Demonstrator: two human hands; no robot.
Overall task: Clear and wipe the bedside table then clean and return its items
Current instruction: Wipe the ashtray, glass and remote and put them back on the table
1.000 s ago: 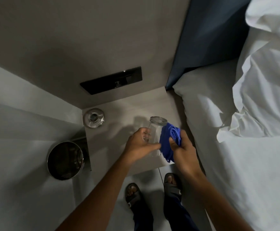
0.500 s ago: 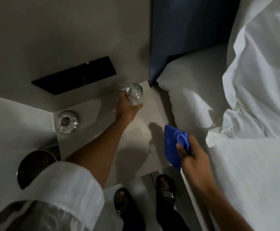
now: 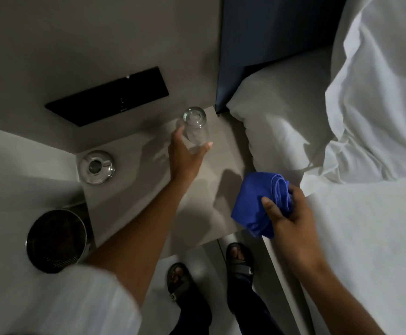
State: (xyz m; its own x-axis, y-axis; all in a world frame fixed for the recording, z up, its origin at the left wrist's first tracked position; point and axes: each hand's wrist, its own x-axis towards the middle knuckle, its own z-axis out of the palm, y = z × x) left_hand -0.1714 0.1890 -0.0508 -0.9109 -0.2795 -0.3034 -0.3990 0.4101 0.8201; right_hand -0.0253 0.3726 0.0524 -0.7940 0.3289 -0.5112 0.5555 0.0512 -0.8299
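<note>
While the clear drinking glass (image 3: pixel 195 126) stands at the bedside table's (image 3: pixel 134 201) back corner near the bed (image 3: pixel 342 213), the left hand (image 3: pixel 185 155) wraps loosely around it. The right hand (image 3: pixel 291 218) grips a blue cloth (image 3: pixel 257 204). A glass ashtray (image 3: pixel 97 167) sits far left.

No text, label, brand or number can be read anywhere; the black wall panel (image 3: pixel 107 96) carries a small pale mark near its lower edge, too small and blurred to make out
</note>
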